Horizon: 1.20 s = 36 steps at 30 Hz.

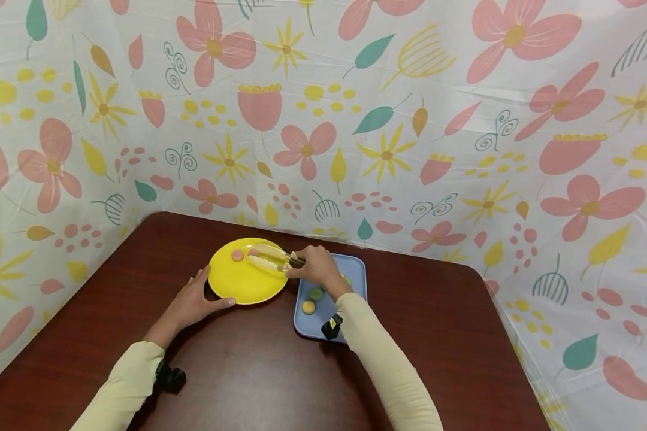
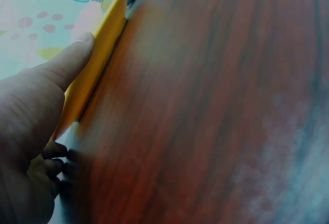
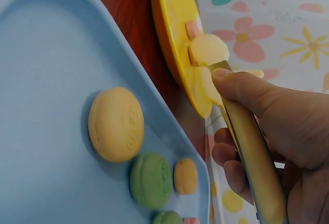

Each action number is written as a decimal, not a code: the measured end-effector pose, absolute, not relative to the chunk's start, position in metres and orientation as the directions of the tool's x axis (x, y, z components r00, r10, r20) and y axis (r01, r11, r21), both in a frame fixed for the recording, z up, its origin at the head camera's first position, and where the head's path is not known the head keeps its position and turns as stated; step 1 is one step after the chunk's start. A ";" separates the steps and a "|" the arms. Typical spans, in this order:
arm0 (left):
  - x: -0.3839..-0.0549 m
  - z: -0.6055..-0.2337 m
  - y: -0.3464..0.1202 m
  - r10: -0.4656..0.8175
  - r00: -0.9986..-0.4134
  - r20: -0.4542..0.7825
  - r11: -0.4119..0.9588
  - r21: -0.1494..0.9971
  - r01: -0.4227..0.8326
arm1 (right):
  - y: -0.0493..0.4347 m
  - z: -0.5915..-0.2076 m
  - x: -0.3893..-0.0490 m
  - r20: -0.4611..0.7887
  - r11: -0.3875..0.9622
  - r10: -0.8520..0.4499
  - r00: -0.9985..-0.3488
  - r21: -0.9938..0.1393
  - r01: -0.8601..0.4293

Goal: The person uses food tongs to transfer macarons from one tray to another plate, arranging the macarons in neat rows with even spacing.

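My right hand (image 1: 317,265) grips tongs (image 3: 252,157) with metal handles and cream-coloured tips (image 1: 269,251). The tips are spread apart over the yellow plate (image 1: 242,287). One pink macaron (image 1: 254,252) lies right by the tips; whether they touch it I cannot tell. Another pink macaron (image 1: 237,255) sits to its left on the plate. My left hand (image 1: 191,299) holds the plate's near left edge, its thumb along the rim in the left wrist view. Below my right hand, the blue tray (image 3: 46,80) holds a yellow macaron (image 3: 116,125), a green macaron (image 3: 151,181) and several others, partly hidden.
Plate and tray stand side by side on a dark wooden table (image 1: 237,371), near its far edge. Behind the table hangs a flower-patterned cloth (image 1: 313,120). The right forearm passes over part of the tray. Each wrist wears a small black camera (image 1: 171,378).
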<state>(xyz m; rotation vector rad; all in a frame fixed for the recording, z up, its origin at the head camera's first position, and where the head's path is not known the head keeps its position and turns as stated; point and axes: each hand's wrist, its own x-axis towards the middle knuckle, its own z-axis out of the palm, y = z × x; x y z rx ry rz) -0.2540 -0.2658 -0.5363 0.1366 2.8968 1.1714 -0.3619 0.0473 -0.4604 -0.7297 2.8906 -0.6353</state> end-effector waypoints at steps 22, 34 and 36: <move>-0.254 -0.533 -0.264 0.098 -0.995 0.023 0.715 0.694 0.086 | 0.116 -0.432 -0.325 0.120 0.801 -0.409 -0.905 -0.427 -0.419; -0.252 -0.533 -0.265 0.094 -0.996 0.003 0.723 0.688 0.070 | 0.158 -0.434 -0.288 0.120 0.841 -0.381 -0.917 -0.368 -0.398; -0.252 -0.532 -0.265 0.097 -0.995 0.004 0.722 0.688 0.073 | 0.164 -0.434 -0.283 0.114 0.847 -0.374 -0.920 -0.363 -0.389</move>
